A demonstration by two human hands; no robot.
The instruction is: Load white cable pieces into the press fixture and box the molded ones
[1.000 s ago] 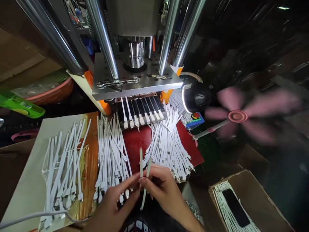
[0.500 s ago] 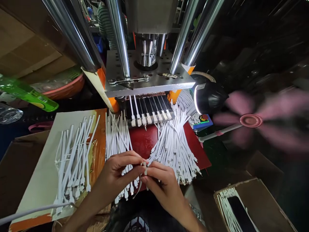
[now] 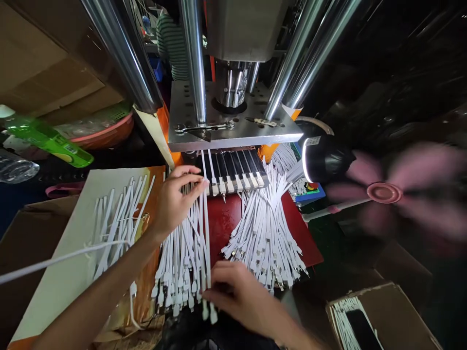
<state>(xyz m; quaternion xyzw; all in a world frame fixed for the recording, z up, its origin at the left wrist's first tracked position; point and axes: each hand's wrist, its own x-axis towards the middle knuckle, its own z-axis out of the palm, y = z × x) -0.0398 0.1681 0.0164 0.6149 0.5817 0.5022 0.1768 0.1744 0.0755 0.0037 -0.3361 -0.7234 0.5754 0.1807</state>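
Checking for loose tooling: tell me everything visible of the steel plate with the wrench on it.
The steel plate is a thick grey slab, apparently level, its top holed, its front edge bright. A shiny cylinder meets it in a dark round area mid-top; polished columns meet its top. A wrench lies toward the front left, a narrow item, possibly a knife, toward the right. It is above the black block; the left hand and right hand are off it. Its underside is hidden.

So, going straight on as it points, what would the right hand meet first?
Past the white cables nearest it, the right hand would likely meet the connector ends of the white cable bundle beside them; depth is unclear.
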